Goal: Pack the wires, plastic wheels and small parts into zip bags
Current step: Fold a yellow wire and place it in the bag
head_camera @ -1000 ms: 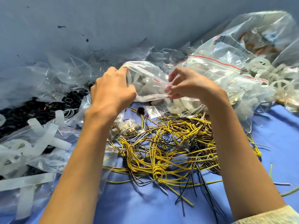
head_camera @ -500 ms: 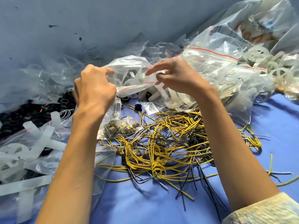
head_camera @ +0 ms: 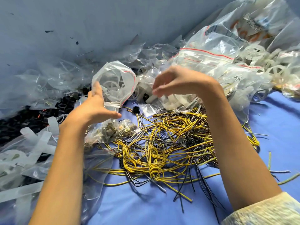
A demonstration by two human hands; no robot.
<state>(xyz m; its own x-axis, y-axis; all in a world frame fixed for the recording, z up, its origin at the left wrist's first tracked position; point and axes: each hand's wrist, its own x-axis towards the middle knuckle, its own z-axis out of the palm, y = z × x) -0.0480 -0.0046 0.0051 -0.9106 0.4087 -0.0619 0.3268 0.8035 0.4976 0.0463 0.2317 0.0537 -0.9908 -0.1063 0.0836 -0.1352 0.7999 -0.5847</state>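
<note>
A small clear zip bag (head_camera: 113, 82) with a red line at its mouth stands upright with the mouth gaping, and white plastic wheels show inside. My left hand (head_camera: 95, 108) cups its left side and bottom with straight fingers and the thumb stretched out. My right hand (head_camera: 183, 80) hangs to the right of the bag, apart from it. Its blurred fingers curl down over loose white wheels (head_camera: 170, 101); whether they hold one is unclear. A tangle of yellow and black wires (head_camera: 162, 143) lies on the blue cloth (head_camera: 276, 127) below both hands.
A small bag of metal parts (head_camera: 113, 130) lies under my left wrist. Black rings (head_camera: 24, 117) and white plastic strips (head_camera: 32, 143) in bags fill the left. Large zip bags (head_camera: 211, 62) and more white wheels (head_camera: 259, 62) pile at the right against the blue-grey wall (head_camera: 81, 21).
Both hands were pinching the bag's mouth. My right hand has let go and moved right over the loose wheels; my left hand has opened and dropped beside the bag, whose mouth now gapes.
</note>
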